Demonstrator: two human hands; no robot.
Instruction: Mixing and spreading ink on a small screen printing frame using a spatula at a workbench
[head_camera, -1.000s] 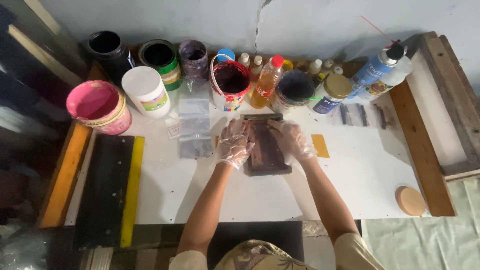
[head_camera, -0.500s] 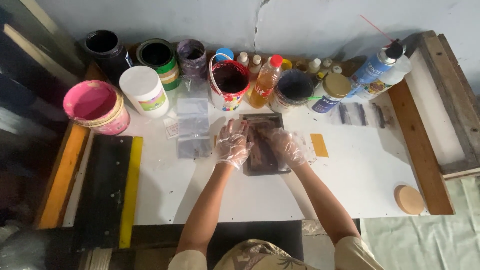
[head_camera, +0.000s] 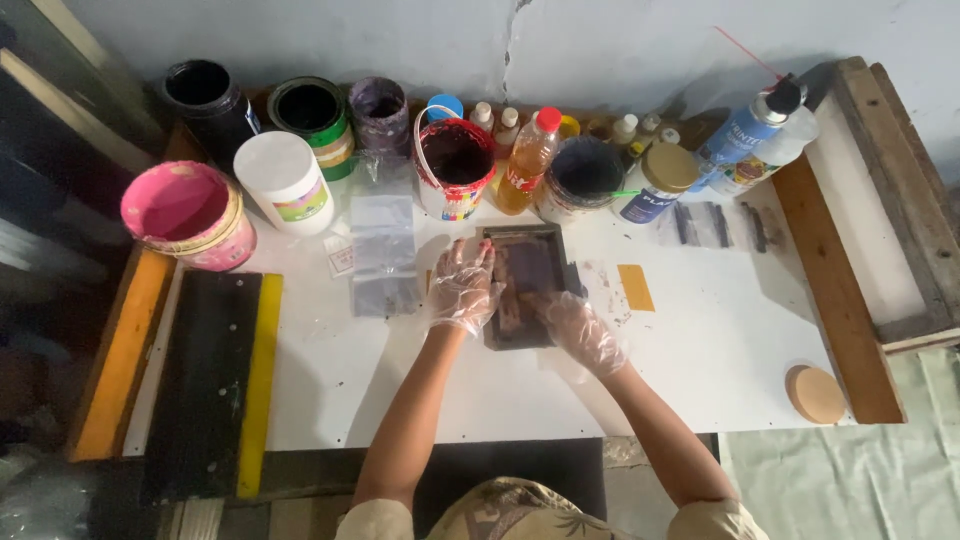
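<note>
Left hand (head_camera: 462, 288): gloved, spread flat on the dark tray's (head_camera: 524, 285) left rim, gripping nothing.
Right hand (head_camera: 575, 327): gloved, fingers pressed down at the tray's lower right, none curled around anything.
Tray: lay mid-table, at 6 o'clock from the red-rimmed paint pot (head_camera: 455, 165).
Technique: even downward pressure seemed wise, left hand steadying.

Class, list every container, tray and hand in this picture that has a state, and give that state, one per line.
Left hand: gloved, flat on the tray's left edge.
Right hand: gloved, on the tray's lower right.
Dark tray: flat on the table.
Pink bucket: open.
White tub: lidded.
Red-rimmed bucket: open.
Orange bottle: capped, upright.
</note>
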